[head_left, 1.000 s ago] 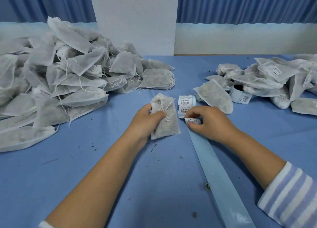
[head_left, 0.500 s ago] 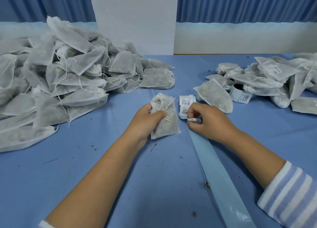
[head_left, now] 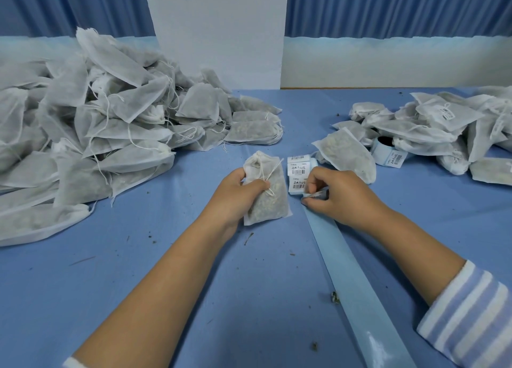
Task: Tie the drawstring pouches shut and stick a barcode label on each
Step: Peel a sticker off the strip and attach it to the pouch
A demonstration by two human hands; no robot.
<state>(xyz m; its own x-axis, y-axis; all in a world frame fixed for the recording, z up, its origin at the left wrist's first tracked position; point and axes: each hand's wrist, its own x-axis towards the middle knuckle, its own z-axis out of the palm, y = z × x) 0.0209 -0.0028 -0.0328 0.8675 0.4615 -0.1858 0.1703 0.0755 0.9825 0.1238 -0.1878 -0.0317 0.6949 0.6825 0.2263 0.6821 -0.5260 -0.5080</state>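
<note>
Label [head_left: 316,194] now further off backing strip [head_left: 347,252], between right-hand fingers [head_left: 314,179]

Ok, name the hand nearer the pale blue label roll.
Right. The right hand, pinching a barcode label, lies left of the pale blue label roll; the left hand, farther left, grips a white fabric pouch.

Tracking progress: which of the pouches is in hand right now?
The pouch gripped by the left hand, alone between the left heap and right pile; the right hand pinches a label.
</note>
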